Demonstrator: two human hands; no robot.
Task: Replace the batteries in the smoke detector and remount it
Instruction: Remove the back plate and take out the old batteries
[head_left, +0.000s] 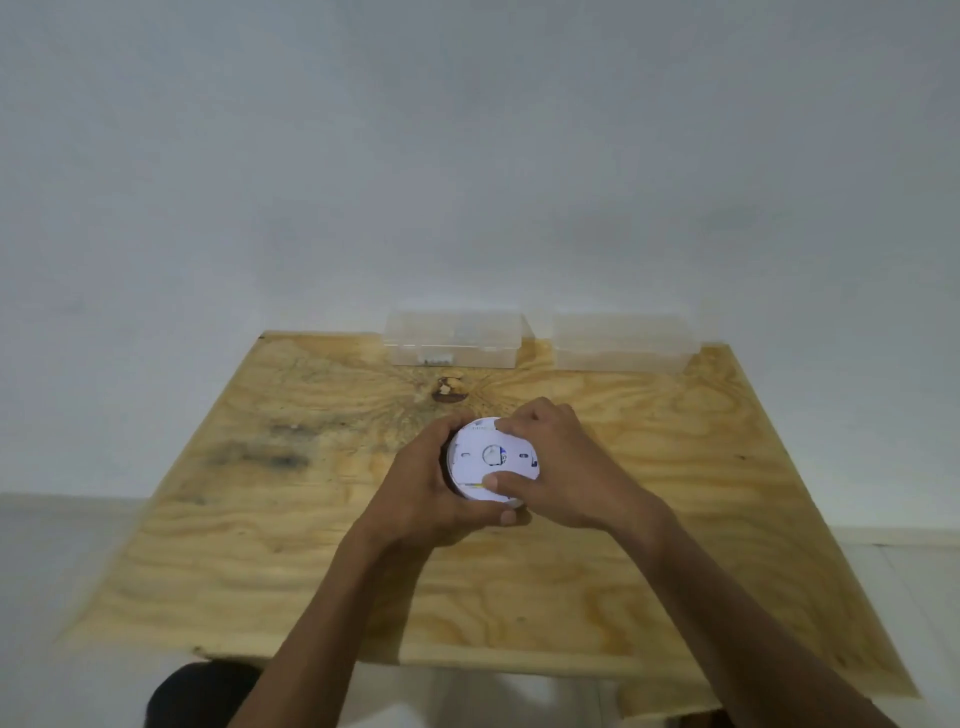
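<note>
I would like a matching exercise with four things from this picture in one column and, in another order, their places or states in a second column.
1. round white smoke detector
2. left clear plastic box
3. right clear plastic box
4. dark knot in the plywood table

a. far edge, right of the other box
b. gripped by the left hand and right hand
c. just before the left box
d. far edge, small white item inside

Pairs: 1-b, 2-d, 3-a, 4-c
</note>
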